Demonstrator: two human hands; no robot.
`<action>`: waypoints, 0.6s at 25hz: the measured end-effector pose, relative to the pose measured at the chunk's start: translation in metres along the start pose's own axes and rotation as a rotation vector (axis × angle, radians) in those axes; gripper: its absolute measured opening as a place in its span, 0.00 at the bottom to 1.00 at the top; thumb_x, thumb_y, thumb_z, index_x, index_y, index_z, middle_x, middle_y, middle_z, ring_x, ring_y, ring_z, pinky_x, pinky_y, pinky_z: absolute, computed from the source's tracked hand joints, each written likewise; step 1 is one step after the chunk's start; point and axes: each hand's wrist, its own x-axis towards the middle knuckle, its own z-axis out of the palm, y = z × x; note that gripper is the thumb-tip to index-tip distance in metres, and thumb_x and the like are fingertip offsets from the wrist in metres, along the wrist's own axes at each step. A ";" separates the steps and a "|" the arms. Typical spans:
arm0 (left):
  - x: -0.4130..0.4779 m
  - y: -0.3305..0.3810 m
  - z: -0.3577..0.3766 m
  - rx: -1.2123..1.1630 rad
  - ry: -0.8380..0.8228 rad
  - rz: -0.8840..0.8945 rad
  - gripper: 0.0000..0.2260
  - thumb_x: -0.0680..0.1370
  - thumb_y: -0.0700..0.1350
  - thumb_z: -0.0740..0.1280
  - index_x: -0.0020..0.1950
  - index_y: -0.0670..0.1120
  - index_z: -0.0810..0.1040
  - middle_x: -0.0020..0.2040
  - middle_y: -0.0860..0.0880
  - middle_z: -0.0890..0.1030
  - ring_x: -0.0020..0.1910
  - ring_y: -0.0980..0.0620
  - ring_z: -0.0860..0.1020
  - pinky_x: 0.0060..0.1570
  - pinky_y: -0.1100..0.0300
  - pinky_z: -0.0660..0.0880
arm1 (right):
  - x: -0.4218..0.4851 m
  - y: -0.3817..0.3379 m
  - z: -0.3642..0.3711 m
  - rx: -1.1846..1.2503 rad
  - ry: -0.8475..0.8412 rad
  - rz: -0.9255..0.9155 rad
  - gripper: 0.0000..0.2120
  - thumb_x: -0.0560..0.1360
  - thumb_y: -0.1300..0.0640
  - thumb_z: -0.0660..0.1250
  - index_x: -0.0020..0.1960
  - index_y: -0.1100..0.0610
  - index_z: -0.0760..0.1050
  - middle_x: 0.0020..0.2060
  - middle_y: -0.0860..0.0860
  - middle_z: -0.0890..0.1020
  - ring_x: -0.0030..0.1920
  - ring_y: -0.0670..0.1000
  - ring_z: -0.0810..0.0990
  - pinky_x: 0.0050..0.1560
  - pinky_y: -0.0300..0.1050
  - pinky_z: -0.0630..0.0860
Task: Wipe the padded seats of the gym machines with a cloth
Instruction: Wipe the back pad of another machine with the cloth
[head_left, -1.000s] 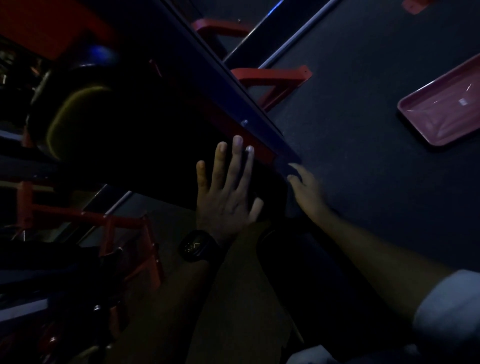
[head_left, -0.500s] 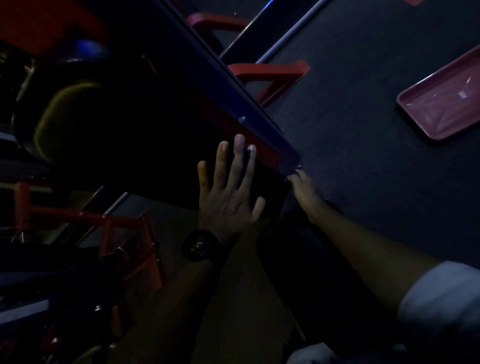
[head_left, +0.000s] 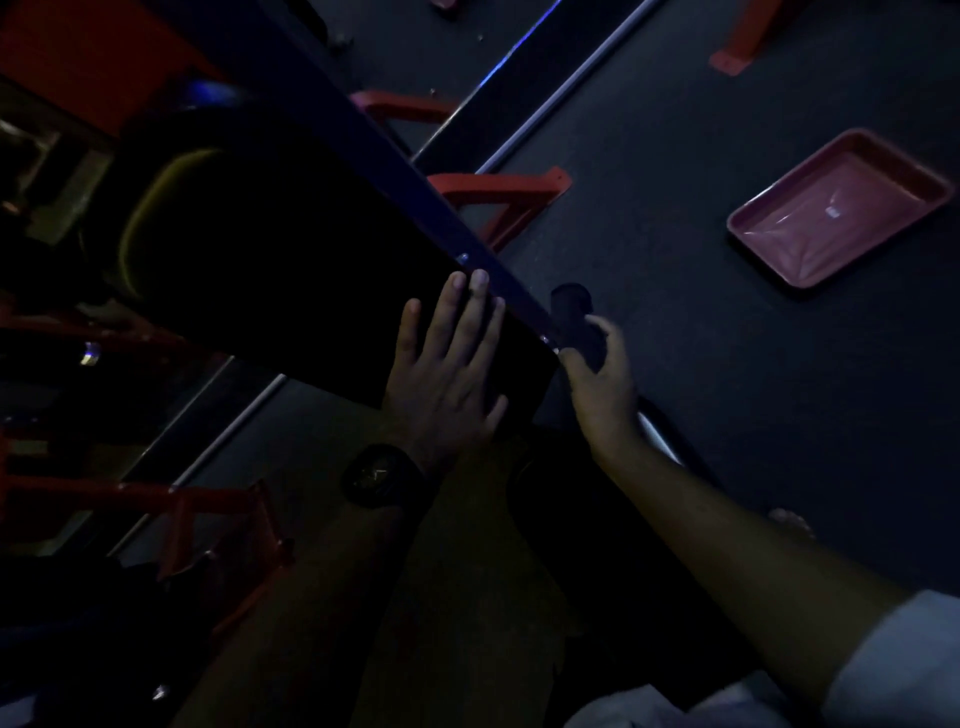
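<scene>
Right hand (head_left: 602, 384) is now curling round a dark wad (head_left: 574, 312) — probably the cloth — at the padded seat (head_left: 311, 270) corner | left hand (head_left: 441, 374) is lying flat, fingers spread, bracing the seat | grip: right is holding the wad, left is wide

Your left hand (head_left: 447, 374) lies flat, palm down, fingers straight and slightly spread, thumb held out to the right. A chunky black wristwatch (head_left: 382, 475) sits on that wrist, and the bare forearm runs down toward the lower left. Your right hand (head_left: 602, 384) reaches in from the lower right, near the left one but apart from it, thumb and fingers curled round a dark rounded lump (head_left: 574, 312); the dim light hides what it is. That forearm is bare up to a pale sleeve (head_left: 893, 660).
</scene>
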 end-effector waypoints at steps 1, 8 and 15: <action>-0.003 -0.003 0.000 0.011 0.013 0.027 0.44 0.71 0.63 0.66 0.81 0.43 0.60 0.82 0.40 0.54 0.81 0.41 0.48 0.76 0.41 0.35 | -0.008 0.002 0.000 0.017 0.093 0.043 0.23 0.78 0.53 0.68 0.71 0.44 0.69 0.66 0.48 0.76 0.62 0.49 0.77 0.59 0.46 0.76; -0.021 -0.026 0.008 0.006 0.093 0.213 0.36 0.72 0.56 0.62 0.78 0.42 0.67 0.82 0.40 0.57 0.81 0.41 0.53 0.77 0.42 0.42 | -0.070 0.054 0.016 0.133 0.280 0.301 0.31 0.72 0.48 0.72 0.74 0.47 0.69 0.65 0.46 0.77 0.62 0.52 0.77 0.65 0.52 0.75; -0.042 -0.036 0.022 0.074 0.080 0.382 0.35 0.73 0.56 0.56 0.79 0.43 0.66 0.81 0.40 0.59 0.81 0.42 0.55 0.78 0.38 0.43 | -0.082 0.065 0.056 0.237 0.434 0.290 0.25 0.79 0.48 0.63 0.75 0.47 0.67 0.65 0.54 0.77 0.63 0.56 0.76 0.62 0.48 0.72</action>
